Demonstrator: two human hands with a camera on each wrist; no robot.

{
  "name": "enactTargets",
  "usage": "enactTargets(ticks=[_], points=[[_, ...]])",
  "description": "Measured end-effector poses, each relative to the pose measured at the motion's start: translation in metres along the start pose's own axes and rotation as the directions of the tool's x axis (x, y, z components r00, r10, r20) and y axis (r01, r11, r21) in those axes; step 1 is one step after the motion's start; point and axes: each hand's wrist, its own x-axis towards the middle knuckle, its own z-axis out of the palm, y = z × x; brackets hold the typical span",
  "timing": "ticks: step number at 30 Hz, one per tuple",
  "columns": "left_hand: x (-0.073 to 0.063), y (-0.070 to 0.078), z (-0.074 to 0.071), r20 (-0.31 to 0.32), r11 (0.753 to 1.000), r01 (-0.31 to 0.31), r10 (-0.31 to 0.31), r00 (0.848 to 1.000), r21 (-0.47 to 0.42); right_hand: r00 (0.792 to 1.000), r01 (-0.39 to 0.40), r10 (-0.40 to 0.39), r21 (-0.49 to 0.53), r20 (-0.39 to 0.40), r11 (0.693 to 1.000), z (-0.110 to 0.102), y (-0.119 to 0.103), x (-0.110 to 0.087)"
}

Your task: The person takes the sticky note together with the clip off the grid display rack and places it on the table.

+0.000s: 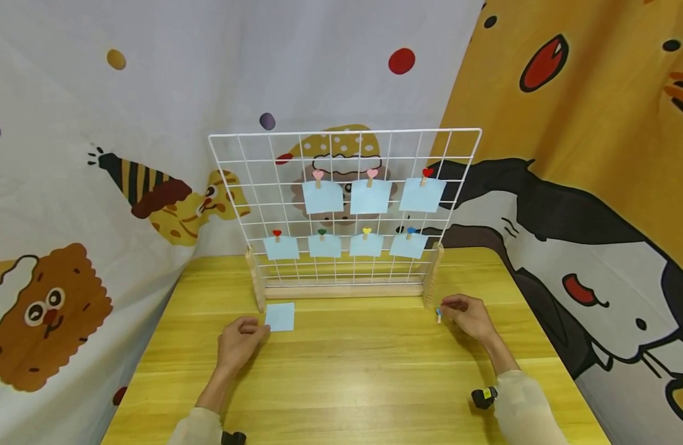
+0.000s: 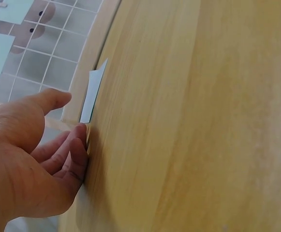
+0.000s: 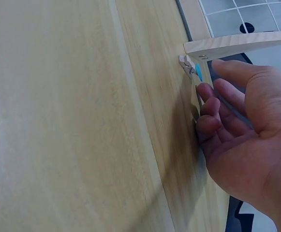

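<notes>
Seven blue papers [image 1: 370, 198] hang in two rows on a white wire rack [image 1: 345, 131], each with a little heart clip. One more blue paper [image 1: 280, 317] lies on the desk [image 1: 341, 377], in front of the rack's left end. The left hand [image 1: 240, 343] is at its near left corner, with the thumb and fingers apart. A small clip [image 3: 185, 65] with a blue heart is on the desk by the rack's right wooden foot [image 1: 433, 278]. The right hand [image 1: 470, 315] is just beside it, its thumb and bent fingers apart too.
</notes>
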Motion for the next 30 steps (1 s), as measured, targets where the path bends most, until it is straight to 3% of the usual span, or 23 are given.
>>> enactTargets(ticks=[6,10,15,23,30], points=[[-0.002,-0.003,0.002,0.001,0.999,-0.021,0.021,1.000,-0.048,1.000,0.012,-0.012,0.002,-0.006,1.000,-0.002,0.001,-0.004],[-0.001,-0.003,0.004,-0.068,0.995,-0.056,0.050,0.996,-0.082,0.999,0.032,-0.031,0.006,-0.042,0.999,-0.003,-0.002,-0.009],[0.000,-0.001,0.006,-0.180,0.981,-0.122,0.094,0.979,-0.153,0.990,0.093,-0.091,0.012,-0.111,0.996,-0.006,-0.009,-0.014],[0.000,0.013,0.003,-0.244,0.946,-0.240,0.185,0.952,-0.219,0.953,0.216,-0.226,-0.067,-0.204,0.974,-0.010,-0.027,-0.021],[0.001,0.031,0.003,-0.263,0.903,-0.360,0.297,0.918,-0.235,0.910,0.327,-0.338,-0.085,-0.240,0.941,-0.010,-0.053,-0.024]])
